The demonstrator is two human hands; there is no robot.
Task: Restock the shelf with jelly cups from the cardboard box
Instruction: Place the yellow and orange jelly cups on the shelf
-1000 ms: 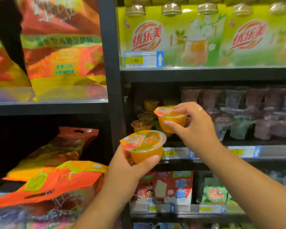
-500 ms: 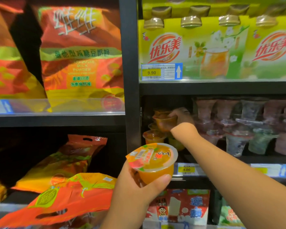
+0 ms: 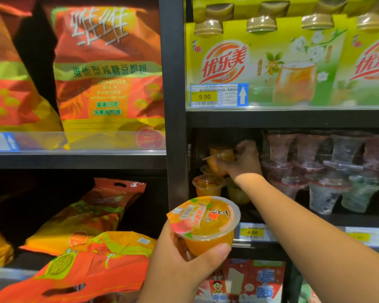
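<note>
Right hand reaches deep into the shelf bay, fingers curled round a tilted jelly cup, orange, lid edge slanting down to the left; that cup is at the top of the stacked jelly cups at the bay's left end, contact with them not resolvable in the dim light; left hand is lower and nearer the person, in front of the shelf edge, thumb and fingers wrapped round a second jelly cup, held nearly upright, printed lid and barcode facing up; price tag reading 4.00 sits on the rail just right of that cup; purple cups stand in rows right of the orange stack; green drink packs fill the level above; orange powder bags stand in the left-hand bay, flat bags lying below them.
</note>
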